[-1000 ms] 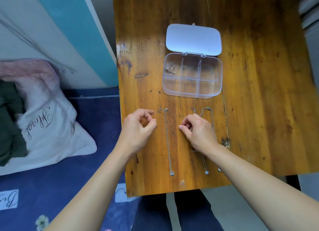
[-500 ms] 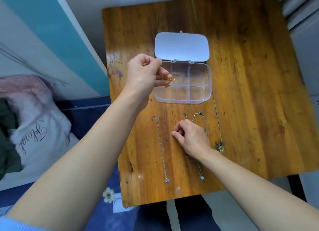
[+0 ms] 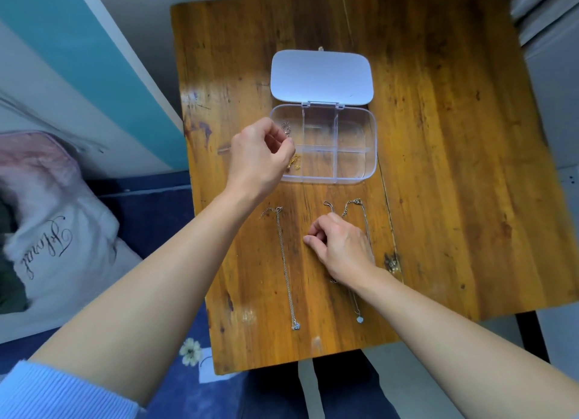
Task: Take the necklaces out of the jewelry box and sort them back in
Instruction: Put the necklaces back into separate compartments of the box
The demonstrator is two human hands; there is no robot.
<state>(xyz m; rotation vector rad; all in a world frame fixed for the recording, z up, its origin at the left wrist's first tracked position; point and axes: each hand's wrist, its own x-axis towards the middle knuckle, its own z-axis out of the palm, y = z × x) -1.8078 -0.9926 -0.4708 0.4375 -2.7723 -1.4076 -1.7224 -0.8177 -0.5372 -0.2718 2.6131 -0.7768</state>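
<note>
The clear jewelry box [image 3: 371,149] lies open mid-table, its white lid [image 3: 321,75] folded back. A bunched silver necklace [image 3: 285,128] sits in its back-left compartment. My left hand [image 3: 260,158] hovers over the box's left side, fingers curled, pinching a gold necklace [image 3: 294,162] that hangs into the front-left compartment. On the table in front of the box, a long silver necklace [image 3: 283,262] lies straight. To its right, my right hand [image 3: 341,249] rests with curled fingers on top of two more silver necklaces [image 3: 357,203]; nothing shows between its fingertips.
The wooden table [image 3: 454,168] drops off at its front edge just behind the pendants. To the left, below table height, are a pillow [image 3: 62,246] and blue bedding [image 3: 150,205]. A teal and white wall stands at the back left.
My left hand rose from the table front to the box with the gold necklace and now lowers it into the front-left compartment. My right hand stayed put.
</note>
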